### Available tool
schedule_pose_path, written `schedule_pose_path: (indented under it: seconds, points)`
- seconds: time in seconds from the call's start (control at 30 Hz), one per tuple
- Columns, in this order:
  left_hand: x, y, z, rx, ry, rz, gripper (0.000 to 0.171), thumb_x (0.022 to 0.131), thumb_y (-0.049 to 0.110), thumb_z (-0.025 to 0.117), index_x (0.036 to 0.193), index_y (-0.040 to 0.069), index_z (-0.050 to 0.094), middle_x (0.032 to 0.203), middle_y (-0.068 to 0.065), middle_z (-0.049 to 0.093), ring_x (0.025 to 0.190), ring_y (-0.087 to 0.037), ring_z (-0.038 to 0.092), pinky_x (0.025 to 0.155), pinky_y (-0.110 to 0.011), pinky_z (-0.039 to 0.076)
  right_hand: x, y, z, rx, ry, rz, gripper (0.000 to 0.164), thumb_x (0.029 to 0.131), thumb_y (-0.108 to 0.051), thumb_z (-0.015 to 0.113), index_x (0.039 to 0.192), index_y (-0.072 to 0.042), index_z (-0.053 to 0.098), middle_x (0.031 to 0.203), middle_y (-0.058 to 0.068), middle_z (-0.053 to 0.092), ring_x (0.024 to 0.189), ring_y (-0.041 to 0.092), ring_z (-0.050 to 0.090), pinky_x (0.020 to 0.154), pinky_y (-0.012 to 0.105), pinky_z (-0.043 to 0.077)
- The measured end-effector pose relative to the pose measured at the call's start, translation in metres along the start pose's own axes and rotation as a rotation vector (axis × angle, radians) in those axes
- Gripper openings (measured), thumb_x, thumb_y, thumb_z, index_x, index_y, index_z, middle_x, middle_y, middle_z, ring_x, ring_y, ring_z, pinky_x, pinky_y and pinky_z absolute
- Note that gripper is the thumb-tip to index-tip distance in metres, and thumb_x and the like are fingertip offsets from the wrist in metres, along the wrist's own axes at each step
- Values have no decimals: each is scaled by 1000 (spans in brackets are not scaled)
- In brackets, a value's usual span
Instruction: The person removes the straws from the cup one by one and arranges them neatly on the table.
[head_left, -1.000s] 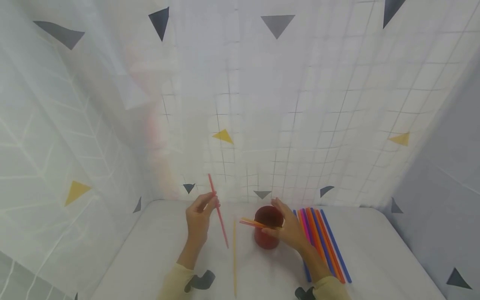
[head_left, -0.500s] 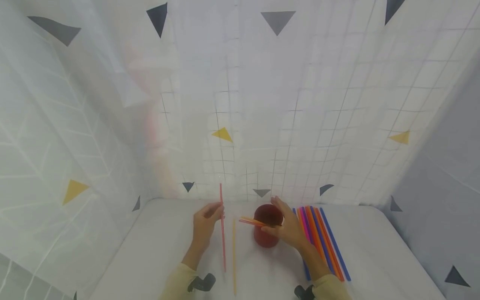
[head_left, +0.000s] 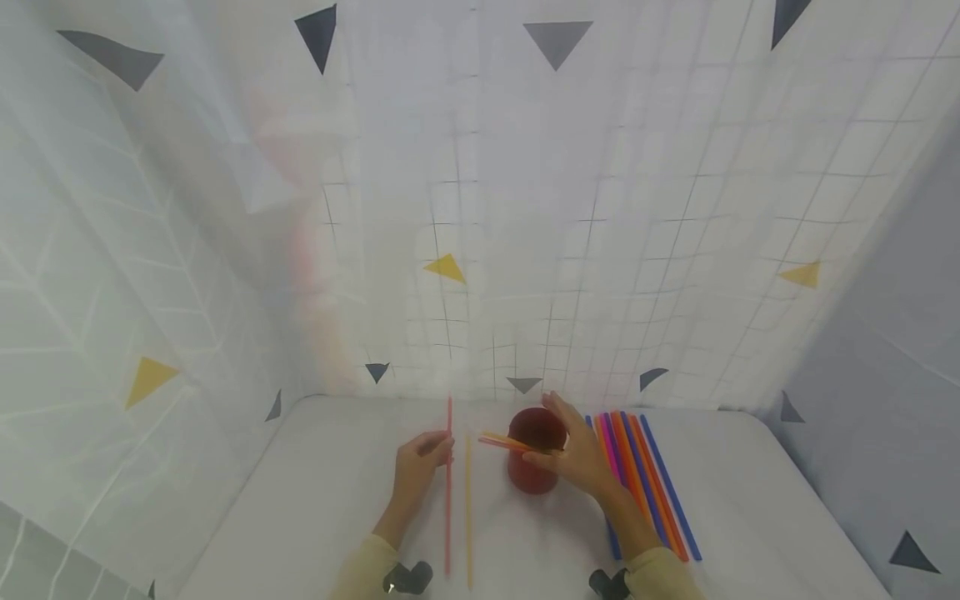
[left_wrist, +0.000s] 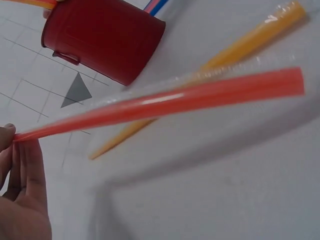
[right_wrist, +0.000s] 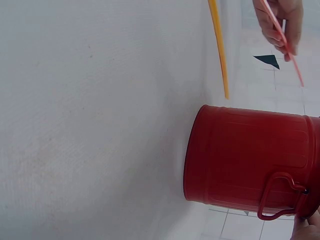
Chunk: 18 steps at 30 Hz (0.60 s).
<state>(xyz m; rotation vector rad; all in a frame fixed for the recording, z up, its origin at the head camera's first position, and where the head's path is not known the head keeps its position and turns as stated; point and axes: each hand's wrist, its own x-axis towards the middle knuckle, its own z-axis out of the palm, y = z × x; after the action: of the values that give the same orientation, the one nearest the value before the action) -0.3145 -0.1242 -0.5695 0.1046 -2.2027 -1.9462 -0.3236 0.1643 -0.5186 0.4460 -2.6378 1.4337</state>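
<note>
My left hand (head_left: 420,468) pinches a red drinking straw (head_left: 448,521) near its far end. In the left wrist view, the straw (left_wrist: 200,97) has a clear wrapper. A yellow straw (head_left: 469,517) lies on the table just to its right, roughly parallel. Around the rim of a small red metal bucket (head_left: 532,479) curls my right hand (head_left: 581,462), thumb in front and fingers at the far side. An orange and a red straw (head_left: 497,441) lean out of the bucket toward the left, by the thumb. In the right wrist view, a wire handle (right_wrist: 275,195) shows on the bucket.
Several blue, orange, purple and pink straws (head_left: 648,492) lie side by side right of the bucket, partly under my right forearm. White table (head_left: 300,500) extends on both sides. A white grid-patterned cloth (head_left: 510,275) with triangle patches stands behind it.
My left hand has moved down and to the right. The red straw has turned from slanted to nearly straight and come down beside the yellow one. My right hand and the bucket stay put.
</note>
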Motion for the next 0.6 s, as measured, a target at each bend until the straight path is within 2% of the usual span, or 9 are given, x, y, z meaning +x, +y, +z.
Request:
schedule_pose_path:
  seconds: [0.13,0.37,0.5,0.6]
  points:
    - [0,-8,-1,-7,-7,-13,39,83,36,77,108,7,71,99,-10,72,85,-18,69,75,-28,57,0,0,0,0,-1,3,107,66,-54,85,153,-36,24,152,-11,36,143,20,27,105,61,33]
    - [-2,-21,1,5,0,-8,23,88,22,74,104,7,72,99,-7,72,87,-19,69,75,-29,57,-1,0,0,-1,-5,6,106,66,-54,84,153,-37,25,152,-12,36,143,19,27,106,61,33]
    - [-4,-29,2,31,12,-22,24,87,25,75,104,8,72,99,-6,72,88,-19,69,76,-29,57,-1,0,0,-13,-3,0,107,66,-57,83,153,-37,25,152,-12,36,143,19,28,106,60,33]
    - [-5,-34,2,97,30,-33,25,86,30,75,103,14,73,98,0,72,91,-16,67,82,-31,55,-2,0,0,-20,-2,-4,107,66,-58,83,153,-37,25,152,-12,37,143,19,28,105,60,34]
